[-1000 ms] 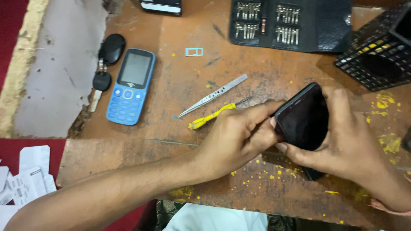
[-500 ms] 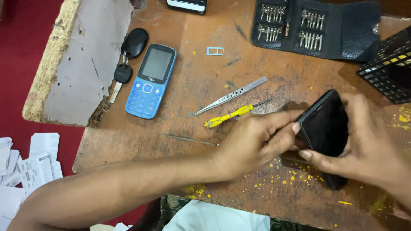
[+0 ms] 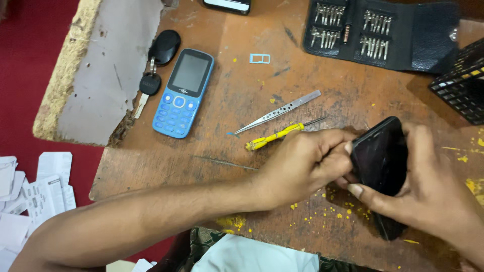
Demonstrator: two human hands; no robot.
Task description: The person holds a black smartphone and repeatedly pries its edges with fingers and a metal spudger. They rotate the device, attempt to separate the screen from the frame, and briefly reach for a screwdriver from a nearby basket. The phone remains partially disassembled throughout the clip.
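Note:
A black smartphone [image 3: 380,161] is held tilted over the worn wooden table [image 3: 232,141], screen side up. My right hand [image 3: 428,196] cradles it from below and the right, thumb on its lower left edge. My left hand [image 3: 307,163] presses its fingertips against the phone's left edge. Just left of my left hand lie a yellow-handled screwdriver [image 3: 272,137] and steel tweezers [image 3: 277,112].
A blue keypad phone [image 3: 183,92] and a black car key [image 3: 156,63] lie at the left. A small card tray [image 3: 259,58] sits near the top middle. An open black case of screwdriver bits [image 3: 383,32] and a black mesh basket [image 3: 461,90] stand at the back right. Paper slips [image 3: 30,196] lie on the red floor.
The view has shifted, so everything sits further right and lower in frame. Both hands stay on the black smartphone with nearly the same grip.

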